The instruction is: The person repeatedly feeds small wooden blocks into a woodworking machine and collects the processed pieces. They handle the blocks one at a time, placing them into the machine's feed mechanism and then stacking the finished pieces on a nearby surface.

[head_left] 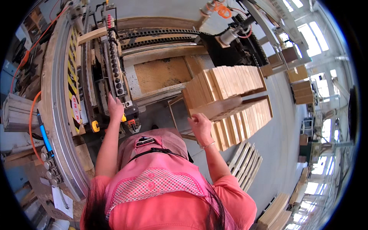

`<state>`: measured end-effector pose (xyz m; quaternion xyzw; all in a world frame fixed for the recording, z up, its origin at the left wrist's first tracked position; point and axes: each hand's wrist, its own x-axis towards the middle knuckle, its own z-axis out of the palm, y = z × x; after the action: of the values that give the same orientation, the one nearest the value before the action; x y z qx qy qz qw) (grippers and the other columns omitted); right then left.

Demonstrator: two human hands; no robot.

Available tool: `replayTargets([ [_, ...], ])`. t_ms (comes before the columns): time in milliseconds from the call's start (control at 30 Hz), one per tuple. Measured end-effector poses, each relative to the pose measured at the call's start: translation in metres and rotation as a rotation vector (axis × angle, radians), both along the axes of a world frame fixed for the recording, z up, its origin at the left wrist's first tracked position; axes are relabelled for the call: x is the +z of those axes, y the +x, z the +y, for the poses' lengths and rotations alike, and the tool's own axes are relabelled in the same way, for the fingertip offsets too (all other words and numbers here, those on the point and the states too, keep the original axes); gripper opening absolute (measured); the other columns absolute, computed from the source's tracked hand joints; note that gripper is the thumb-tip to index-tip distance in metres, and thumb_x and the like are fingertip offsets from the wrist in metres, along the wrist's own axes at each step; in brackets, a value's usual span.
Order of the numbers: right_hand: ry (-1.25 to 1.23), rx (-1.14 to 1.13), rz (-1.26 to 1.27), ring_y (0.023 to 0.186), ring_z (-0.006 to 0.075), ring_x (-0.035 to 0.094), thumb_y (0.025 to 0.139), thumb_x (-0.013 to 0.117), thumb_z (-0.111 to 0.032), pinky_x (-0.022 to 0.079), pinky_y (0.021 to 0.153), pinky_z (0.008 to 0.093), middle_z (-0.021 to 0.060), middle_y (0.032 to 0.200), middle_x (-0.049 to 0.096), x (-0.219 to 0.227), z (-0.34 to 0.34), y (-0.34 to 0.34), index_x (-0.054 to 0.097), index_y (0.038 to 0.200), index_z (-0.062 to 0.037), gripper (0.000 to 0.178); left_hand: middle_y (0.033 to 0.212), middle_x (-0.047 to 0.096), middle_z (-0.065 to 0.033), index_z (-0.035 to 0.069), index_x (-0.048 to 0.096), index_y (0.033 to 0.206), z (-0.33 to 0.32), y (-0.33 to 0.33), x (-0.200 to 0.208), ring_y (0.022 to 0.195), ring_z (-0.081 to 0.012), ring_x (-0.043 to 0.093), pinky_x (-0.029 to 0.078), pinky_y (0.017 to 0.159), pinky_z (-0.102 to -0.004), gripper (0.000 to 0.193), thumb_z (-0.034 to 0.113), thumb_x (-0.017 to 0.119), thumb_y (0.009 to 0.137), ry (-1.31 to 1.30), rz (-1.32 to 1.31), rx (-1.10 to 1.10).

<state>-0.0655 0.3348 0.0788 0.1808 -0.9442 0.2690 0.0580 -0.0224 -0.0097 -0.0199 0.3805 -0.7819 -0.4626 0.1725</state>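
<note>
My left hand [115,109] reaches to the near end of a long machine rail [114,65] lined with black round rollers. Its fingers stretch forward along the rail; their tips touch it or hover just beside it. My right hand [201,125] is at the near left corner of stacked light wooden pieces [234,81], its fingers curled in and nothing visible in them. The pieces stand in two rows, the nearer row [237,128] below the other. Whether the right hand touches the wood is not plain.
A wooden bar [92,35] lies across the machine's left part. Yellow-black striped tape [72,82] marks its side. A sawdust-covered panel [163,74] lies beyond my hands. An orange hose [31,126] and blue air gun [45,134] hang left. A slatted pallet [246,165] rests on the floor.
</note>
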Motion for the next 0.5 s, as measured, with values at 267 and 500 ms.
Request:
replayTargets([
  [267, 0.384, -0.443, 0.08, 0.073, 0.0279, 0.062, 0.07, 0.072, -0.021, 0.049, 0.062, 0.0403, 0.009, 0.082, 0.061, -0.013, 0.141, -0.001, 0.061, 0.086, -0.0089, 0.023, 0.129, 0.046, -0.0253, -0.003, 0.033, 0.134, -0.012, -0.001, -0.02, 0.12, -0.0371, 0.045, 0.035, 0.099, -0.0374, 0.048, 0.01, 0.047, 0.09, 0.021, -0.027, 0.026],
  [500, 0.67, -0.681, -0.041, 0.09, 0.0324, 0.06, 0.073, 0.066, -0.021, 0.05, 0.075, 0.0426, 0.0141, 0.098, 0.059, -0.023, 0.22, -0.022, 0.06, 0.094, -0.0068, 0.027, 0.131, 0.044, -0.0253, -0.003, 0.033, 0.134, -0.011, 0.002, -0.018, 0.122, -0.0367, 0.043, 0.035, 0.1, -0.0378, 0.048, 0.011, 0.046, 0.09, -0.001, 0.019, 0.016],
])
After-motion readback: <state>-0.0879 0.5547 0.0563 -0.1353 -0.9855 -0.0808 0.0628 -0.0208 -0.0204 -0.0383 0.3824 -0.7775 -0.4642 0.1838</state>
